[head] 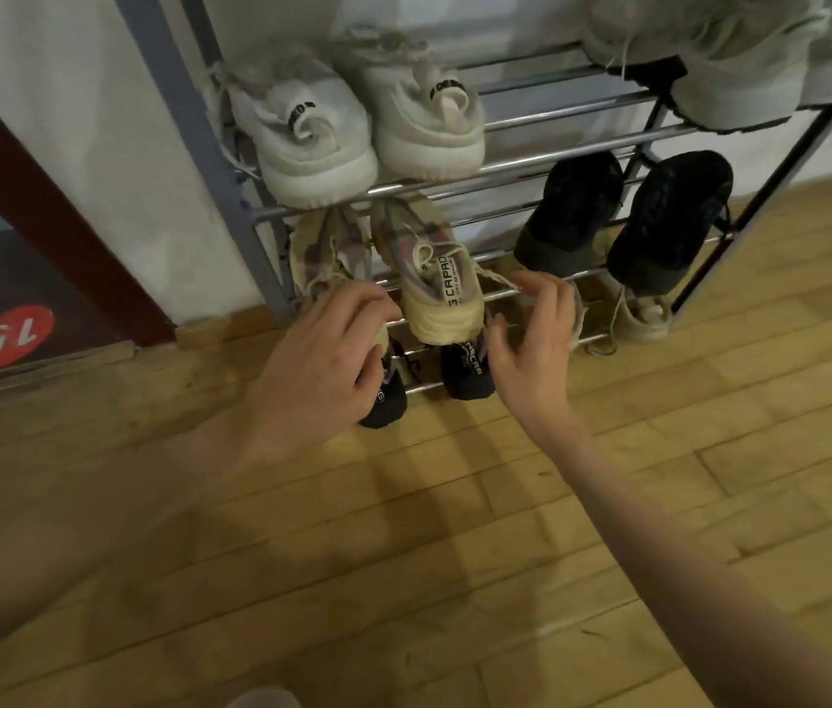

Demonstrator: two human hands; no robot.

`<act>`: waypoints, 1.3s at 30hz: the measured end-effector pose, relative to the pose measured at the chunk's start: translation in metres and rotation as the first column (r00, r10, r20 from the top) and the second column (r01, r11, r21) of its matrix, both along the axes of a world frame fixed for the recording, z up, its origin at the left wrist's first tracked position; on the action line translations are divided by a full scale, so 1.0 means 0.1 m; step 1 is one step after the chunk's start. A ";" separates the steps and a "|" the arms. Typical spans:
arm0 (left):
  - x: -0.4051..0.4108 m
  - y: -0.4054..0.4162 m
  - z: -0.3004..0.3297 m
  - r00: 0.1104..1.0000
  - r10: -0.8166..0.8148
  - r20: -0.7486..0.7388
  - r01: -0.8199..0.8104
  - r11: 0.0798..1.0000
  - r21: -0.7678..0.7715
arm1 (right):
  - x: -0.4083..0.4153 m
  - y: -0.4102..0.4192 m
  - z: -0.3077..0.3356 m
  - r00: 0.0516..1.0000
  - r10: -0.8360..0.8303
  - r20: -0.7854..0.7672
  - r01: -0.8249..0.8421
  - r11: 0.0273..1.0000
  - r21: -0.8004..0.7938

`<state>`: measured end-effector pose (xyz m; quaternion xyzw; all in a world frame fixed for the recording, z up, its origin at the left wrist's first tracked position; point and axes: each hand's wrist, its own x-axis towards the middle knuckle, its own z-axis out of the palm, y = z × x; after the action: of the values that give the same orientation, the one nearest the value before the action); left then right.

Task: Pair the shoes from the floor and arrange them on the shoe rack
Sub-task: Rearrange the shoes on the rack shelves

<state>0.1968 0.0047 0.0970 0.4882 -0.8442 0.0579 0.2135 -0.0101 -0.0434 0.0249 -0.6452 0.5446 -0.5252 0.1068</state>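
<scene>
A metal shoe rack (pixel 547 161) with chrome bars stands against the wall. On a lower shelf sit two cream and purple sneakers: the right one (pixel 437 278) heel toward me, the left one (pixel 324 252) partly under my left hand (pixel 327 350), whose fingers rest on its heel. My right hand (pixel 531 344) hovers just right of the right sneaker, fingers spread, holding nothing. A white pair (pixel 368 125) sits on the shelf above. A black pair (pixel 623 222) is at the right. Dark shoes (pixel 465 370) sit on the lowest shelf.
Pale grey-green shoes (pixel 741 58) lie on the top right shelf. A beige shoe (pixel 644 319) sits low at the right. Wooden floor (pixel 455 528) spreads toward me. A red round sticker marked 15 (pixel 5 337) is on the dark floor past a doorway at left.
</scene>
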 end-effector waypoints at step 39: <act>-2.38 -1.45 -0.19 0.910 0.090 -0.404 -0.032 0.989 0.146 | -2.18 0.61 -0.27 0.980 -0.201 0.008 0.201 0.979 -0.029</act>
<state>-0.0414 -0.1402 0.0775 0.5290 -0.7670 -0.0969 0.3499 -0.2283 0.0174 -0.0023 -0.5870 0.5988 -0.5429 0.0452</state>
